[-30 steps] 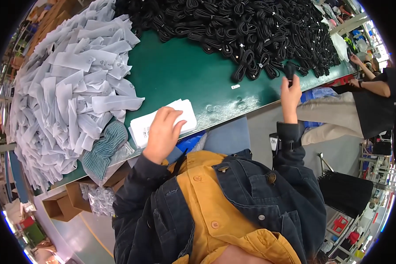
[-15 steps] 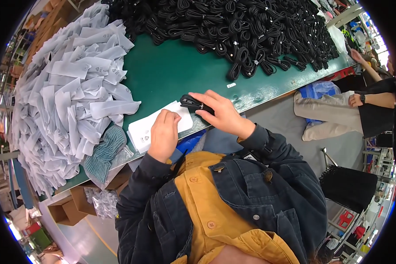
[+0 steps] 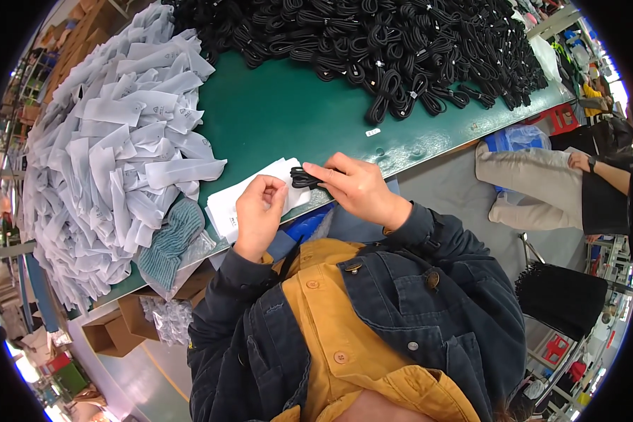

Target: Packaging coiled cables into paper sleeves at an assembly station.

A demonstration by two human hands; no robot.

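My right hand (image 3: pixel 362 188) grips a coiled black cable (image 3: pixel 302 178) between thumb and fingers, with its looped end pointing left over a stack of flat white plastic bags (image 3: pixel 221 209). The stack lies at the near edge of the green table. Against the top of the stack, my left hand (image 3: pixel 259 211) is closed, thumb and forefinger pinched at a bag just left of the cable. The exact hold of its fingertips is partly hidden.
A big heap of filled whitish bags (image 3: pixel 109 155) covers the table's left side. Black coiled cables (image 3: pixel 401 49) pile up along the back. A teal knitted cloth (image 3: pixel 169 243) lies near the front edge; cardboard boxes (image 3: pixel 112 336) stand below. Another person (image 3: pixel 594 183) is at the right.
My right hand has shifted slightly down with the cable, whose end sits lower over the bags. My left fingers have turned and spread a little at the bag.
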